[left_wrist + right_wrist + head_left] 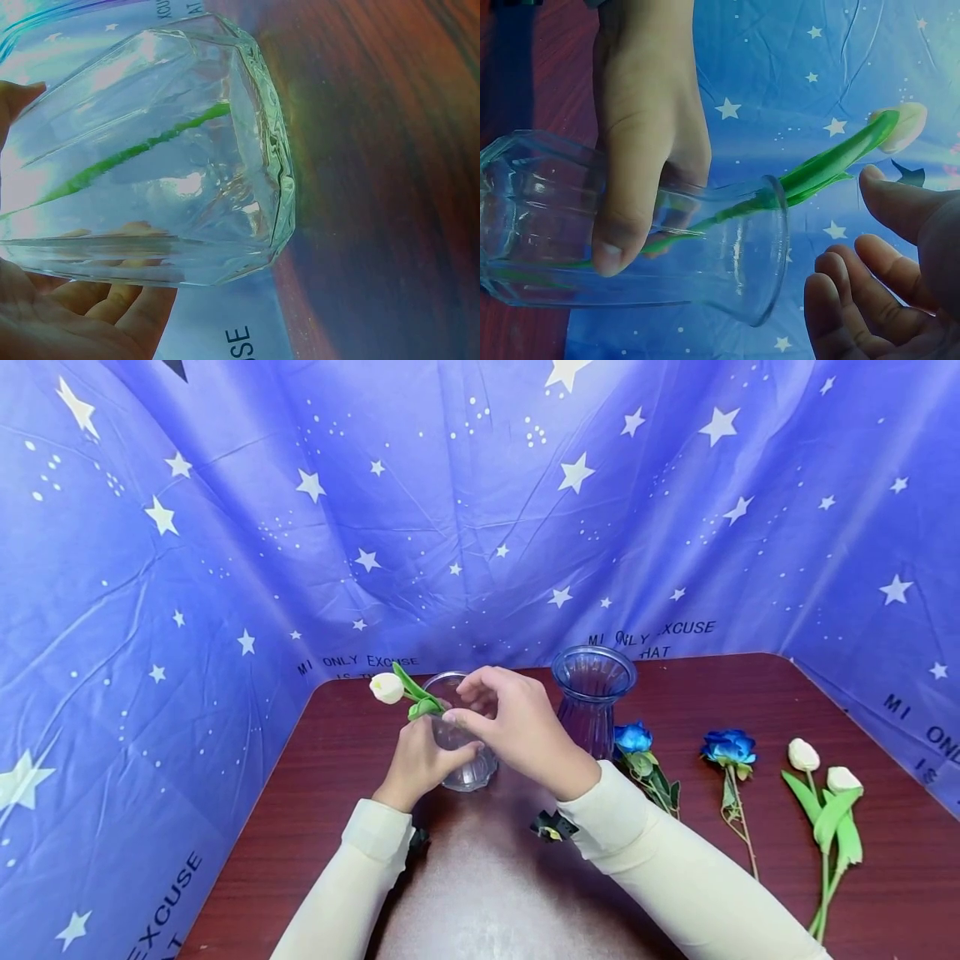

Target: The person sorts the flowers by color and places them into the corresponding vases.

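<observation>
My left hand [418, 758] grips a clear glass vase [471, 774] round its side, thumb on one face and fingers on the other, as the right wrist view shows. A white tulip [386, 688] leans out over the vase's rim to the left. Its green stem [127, 155] slants down through the glass towards the base. Beside the vase's mouth is my right hand [889, 281], thumb and fingers spread in a loose curve with nothing between them. The thumb lies close to the tulip's green leaf [840, 154].
A blue-tinted glass vase [592, 681] stands behind my right forearm. To the right on the dark red table [300, 827] lie a blue rose [633, 739], another blue rose [729, 748] and white tulips [836, 814]. A starry blue cloth [450, 510] hangs round the table.
</observation>
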A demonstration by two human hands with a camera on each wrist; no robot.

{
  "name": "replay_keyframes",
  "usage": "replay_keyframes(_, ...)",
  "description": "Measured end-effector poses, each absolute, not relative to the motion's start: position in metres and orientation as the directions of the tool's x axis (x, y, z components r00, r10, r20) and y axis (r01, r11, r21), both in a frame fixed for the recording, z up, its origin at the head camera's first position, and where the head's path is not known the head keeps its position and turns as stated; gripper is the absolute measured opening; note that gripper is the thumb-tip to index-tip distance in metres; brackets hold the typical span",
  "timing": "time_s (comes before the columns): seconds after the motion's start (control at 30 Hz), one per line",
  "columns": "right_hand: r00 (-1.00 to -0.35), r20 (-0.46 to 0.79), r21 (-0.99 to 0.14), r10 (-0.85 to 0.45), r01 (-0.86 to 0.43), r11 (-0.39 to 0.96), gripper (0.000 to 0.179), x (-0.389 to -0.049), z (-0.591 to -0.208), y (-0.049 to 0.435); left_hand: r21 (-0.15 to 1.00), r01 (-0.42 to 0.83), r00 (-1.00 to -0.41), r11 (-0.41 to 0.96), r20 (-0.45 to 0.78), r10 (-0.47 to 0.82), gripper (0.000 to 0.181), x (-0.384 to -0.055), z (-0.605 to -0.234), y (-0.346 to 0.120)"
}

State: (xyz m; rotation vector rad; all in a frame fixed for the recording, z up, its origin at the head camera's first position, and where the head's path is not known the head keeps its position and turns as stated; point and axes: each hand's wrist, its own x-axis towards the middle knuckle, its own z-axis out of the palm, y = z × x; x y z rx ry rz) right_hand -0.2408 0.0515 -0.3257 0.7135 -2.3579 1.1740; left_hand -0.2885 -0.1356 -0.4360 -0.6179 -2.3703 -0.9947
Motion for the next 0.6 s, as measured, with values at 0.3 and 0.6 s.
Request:
replay_keyframes(0.3, -0.766, 0.583, -0.589, -0.271, -0.628, 0.508, 0.032, -0.232, -0.321, 0.063, 0.549, 0.574, -0.783, 0.608, 0.585, 0.211, 0.061, -0.291, -0.436, -0.135)
replay_keyframes(0.6, -0.753, 0.596, -0.577, -0.280, -0.643, 0.503, 0.032, -0.229, -0.322, 0.068, 0.567, 0.555, -0.802, 0.609, 0.560, 0.209, 0.063, -0.291, -0.436, -0.135)
